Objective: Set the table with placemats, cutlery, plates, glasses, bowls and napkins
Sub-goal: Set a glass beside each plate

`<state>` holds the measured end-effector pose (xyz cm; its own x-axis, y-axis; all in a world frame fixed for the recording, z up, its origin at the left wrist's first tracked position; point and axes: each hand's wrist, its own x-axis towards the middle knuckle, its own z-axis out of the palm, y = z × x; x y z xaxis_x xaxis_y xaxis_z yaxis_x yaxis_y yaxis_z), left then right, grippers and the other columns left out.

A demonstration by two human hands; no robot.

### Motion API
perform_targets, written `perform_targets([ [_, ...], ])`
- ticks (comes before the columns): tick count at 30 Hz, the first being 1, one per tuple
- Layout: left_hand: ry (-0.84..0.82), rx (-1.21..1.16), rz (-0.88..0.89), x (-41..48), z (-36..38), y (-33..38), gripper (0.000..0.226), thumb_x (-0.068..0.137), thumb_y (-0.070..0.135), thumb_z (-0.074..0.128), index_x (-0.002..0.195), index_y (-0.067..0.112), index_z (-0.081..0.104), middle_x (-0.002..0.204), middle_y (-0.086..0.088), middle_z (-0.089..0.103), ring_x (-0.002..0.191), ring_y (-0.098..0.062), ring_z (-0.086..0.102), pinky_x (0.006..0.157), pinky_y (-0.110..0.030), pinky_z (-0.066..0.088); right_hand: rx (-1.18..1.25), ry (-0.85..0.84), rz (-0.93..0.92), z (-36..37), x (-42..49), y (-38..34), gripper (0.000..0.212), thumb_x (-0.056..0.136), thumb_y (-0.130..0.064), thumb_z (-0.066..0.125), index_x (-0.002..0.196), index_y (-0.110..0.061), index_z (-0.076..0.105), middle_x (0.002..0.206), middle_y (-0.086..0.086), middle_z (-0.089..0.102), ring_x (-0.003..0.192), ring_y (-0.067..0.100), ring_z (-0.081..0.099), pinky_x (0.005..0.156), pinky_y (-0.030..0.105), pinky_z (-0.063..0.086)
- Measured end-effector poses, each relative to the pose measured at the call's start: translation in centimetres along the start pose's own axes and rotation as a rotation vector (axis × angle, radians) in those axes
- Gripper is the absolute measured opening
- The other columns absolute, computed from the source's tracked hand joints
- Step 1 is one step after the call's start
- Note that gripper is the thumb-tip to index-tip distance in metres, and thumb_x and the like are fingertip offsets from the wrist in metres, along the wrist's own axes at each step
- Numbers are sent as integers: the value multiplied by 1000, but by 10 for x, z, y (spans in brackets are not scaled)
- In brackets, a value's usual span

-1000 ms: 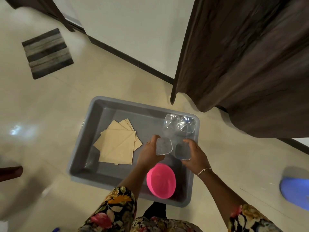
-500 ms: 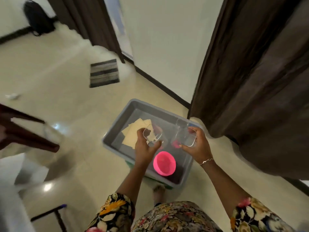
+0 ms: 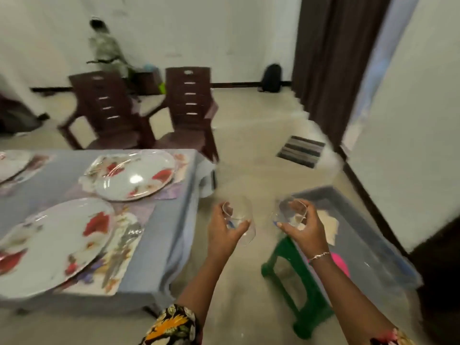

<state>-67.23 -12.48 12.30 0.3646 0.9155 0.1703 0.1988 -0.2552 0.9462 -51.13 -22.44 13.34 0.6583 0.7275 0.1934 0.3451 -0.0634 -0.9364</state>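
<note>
Two clear drinking glasses are in the air, one per hand. The left hand (image 3: 227, 235) curls its fingers and thumb round the left glass (image 3: 240, 220), and the right hand (image 3: 302, 230) grips the right glass (image 3: 290, 211). Both are tilted and blurred. The grey-clothed table (image 3: 161, 245) lies left of the left hand, the nearer one, and carries red-flowered white plates (image 3: 49, 245) on printed placemats (image 3: 119, 267), with steel cutlery (image 3: 124, 242). Right of the right hand, a grey plastic tub (image 3: 368, 245) on a green plastic stool (image 3: 306, 295) holds tan napkins (image 3: 328, 226) and a pink bowl (image 3: 339, 263).

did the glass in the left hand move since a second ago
Yes. The glass in the left hand was over the grey tub; now it is left of it, nearer the table.
</note>
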Motion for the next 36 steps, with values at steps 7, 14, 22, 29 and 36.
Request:
perform_targets([
  [7, 329, 107, 21, -31, -167, -12, 51, 60, 52, 67, 102, 35, 42, 97, 3, 53, 89, -11, 53, 76, -16, 43, 100, -257, -89, 136, -28, -69, 61, 61, -4, 83, 109, -17, 47, 100, -4, 59, 99, 16, 56, 89, 30, 43],
  [14, 436, 173, -67, -44, -328, -41, 60, 69, 36, 77, 114, 28, 39, 105, 14, 50, 98, -6, 52, 83, -13, 43, 130, -332, -82, 278, -67, -121, 57, 63, -6, 83, 106, -18, 48, 100, 2, 58, 95, 20, 55, 87, 38, 45],
  [22, 350, 168, -72, -29, -433, -76, 67, 68, 43, 71, 122, 20, 40, 117, 4, 50, 110, -13, 51, 88, -17, 42, 78, -288, -57, 379, -94, -155, 57, 66, -11, 82, 111, -14, 48, 105, 2, 55, 98, 20, 53, 88, 36, 44],
  [29, 235, 141, -38, 13, -448, -94, 54, 77, 26, 75, 117, 25, 38, 115, 8, 50, 106, -10, 50, 88, -19, 40, 23, -186, -33, 403, -62, -156, 63, 66, -13, 82, 119, -9, 48, 112, 5, 58, 102, 21, 55, 85, 30, 43],
  [36, 127, 137, -51, 64, -450, -118, 60, 76, 23, 76, 124, 17, 42, 118, 6, 53, 108, -12, 52, 89, -20, 40, -38, -126, 27, 431, -16, -140, 65, 66, -10, 81, 121, -6, 46, 112, 6, 56, 103, 22, 53, 84, 28, 40],
])
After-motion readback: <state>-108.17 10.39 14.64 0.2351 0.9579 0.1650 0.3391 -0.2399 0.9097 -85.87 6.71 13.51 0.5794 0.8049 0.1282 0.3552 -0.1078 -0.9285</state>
